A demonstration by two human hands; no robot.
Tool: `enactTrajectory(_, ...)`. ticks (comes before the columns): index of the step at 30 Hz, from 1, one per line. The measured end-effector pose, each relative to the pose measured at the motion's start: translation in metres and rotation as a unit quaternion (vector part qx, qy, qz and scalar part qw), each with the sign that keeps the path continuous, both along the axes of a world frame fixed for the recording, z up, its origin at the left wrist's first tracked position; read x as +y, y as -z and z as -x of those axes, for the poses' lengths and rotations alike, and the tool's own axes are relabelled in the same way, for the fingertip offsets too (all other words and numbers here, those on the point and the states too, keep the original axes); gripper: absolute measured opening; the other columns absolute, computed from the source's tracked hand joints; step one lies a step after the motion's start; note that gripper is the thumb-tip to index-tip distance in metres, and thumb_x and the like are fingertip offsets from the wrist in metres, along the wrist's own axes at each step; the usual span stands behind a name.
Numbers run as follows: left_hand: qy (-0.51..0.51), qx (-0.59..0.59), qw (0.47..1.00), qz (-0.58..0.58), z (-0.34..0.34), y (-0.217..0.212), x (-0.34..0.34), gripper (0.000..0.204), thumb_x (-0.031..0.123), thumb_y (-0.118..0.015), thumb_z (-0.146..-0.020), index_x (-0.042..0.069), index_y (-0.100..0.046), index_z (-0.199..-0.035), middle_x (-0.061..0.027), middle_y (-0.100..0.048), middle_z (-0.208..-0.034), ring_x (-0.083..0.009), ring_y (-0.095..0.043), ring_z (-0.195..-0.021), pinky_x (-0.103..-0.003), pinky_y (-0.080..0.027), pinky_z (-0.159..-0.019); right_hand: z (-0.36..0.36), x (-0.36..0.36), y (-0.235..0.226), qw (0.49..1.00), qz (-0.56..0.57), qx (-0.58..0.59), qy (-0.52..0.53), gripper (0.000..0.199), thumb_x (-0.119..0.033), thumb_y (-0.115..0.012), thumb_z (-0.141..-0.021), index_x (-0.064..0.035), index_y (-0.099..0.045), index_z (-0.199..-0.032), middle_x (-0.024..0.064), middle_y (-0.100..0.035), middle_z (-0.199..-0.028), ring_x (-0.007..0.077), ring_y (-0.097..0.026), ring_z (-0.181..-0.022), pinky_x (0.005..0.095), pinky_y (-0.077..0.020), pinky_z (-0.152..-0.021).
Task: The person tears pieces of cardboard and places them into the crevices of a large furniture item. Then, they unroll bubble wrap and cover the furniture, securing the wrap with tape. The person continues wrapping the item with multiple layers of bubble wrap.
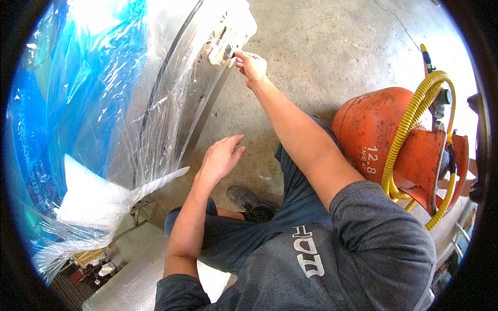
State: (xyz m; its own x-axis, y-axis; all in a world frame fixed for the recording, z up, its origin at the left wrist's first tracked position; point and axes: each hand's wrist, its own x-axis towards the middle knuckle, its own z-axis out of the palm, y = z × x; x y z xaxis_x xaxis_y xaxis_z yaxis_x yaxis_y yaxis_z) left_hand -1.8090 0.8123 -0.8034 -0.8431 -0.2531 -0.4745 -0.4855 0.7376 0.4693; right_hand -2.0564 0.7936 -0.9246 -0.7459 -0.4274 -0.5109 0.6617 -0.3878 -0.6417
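Observation:
A large upright appliance-like piece wrapped in clear plastic film [174, 98] stands at the left, with blue film [78, 88] over its far-left face. My right hand [252, 68] reaches to its far right corner, beside a white corner piece [233, 31] under the film. Thumb and forefinger pinch together there at the edge, next to a small dark spot; what they hold is too small to name. Nearer to me, my left hand [222, 158] hovers beside the wrapped side, fingers stretched out and holding nothing. White foam sheet [91, 192] pokes out of the film at the lower left.
An orange gas cylinder [371, 124] with a coiled yellow hose [397, 150] stands close by my right arm. My shoe [251, 202] rests on the concrete floor [321, 46]. Bubble wrap [140, 285] lies at the lower left, near assorted small items [96, 267].

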Motion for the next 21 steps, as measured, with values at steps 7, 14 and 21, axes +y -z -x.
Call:
enactTrajectory(7,0.116,-0.028,0.992,0.044,-0.011,-0.061,-0.028,0.04,0.027,-0.062,-0.095,0.004,-0.061,-0.128,-0.0186,-0.068,-0.117,-0.0367,-0.064,-0.111,-0.046,-0.05,-0.095,-0.028,0.03,-0.014,0.986,-0.168,0.003,0.012,0.07,-0.05,-0.072,-0.089,-0.0009,-0.05,-0.134,0.0025,-0.058,-0.082,0.01,-0.053,-0.065,0.0278,-0.0463,-0.058)
enactTrajectory(14,0.057,0.086,0.993,-0.062,-0.045,-0.244,0.015,0.046,0.039,-0.058,-0.098,0.004,-0.063,-0.128,-0.0198,-0.067,-0.122,-0.0355,-0.062,-0.116,-0.044,-0.048,-0.101,-0.172,0.119,-0.134,0.947,-0.271,-0.167,-0.05,0.06,-0.043,-0.061,-0.095,0.0039,-0.051,-0.132,0.0227,-0.061,-0.124,0.0359,-0.06,-0.115,0.0452,-0.0491,-0.097)
enactTrajectory(21,0.002,0.342,0.934,0.104,-0.169,-0.449,0.119,0.06,0.051,-0.056,-0.096,0.013,-0.053,-0.142,-0.015,-0.046,-0.15,-0.0346,-0.041,-0.14,-0.055,-0.023,-0.118,-0.298,0.224,-0.519,0.861,0.149,-0.115,-0.473,0.056,-0.057,-0.035,-0.102,-0.0129,-0.053,-0.133,0.0095,-0.055,-0.137,0.0276,-0.048,-0.129,0.0469,-0.0408,-0.107)
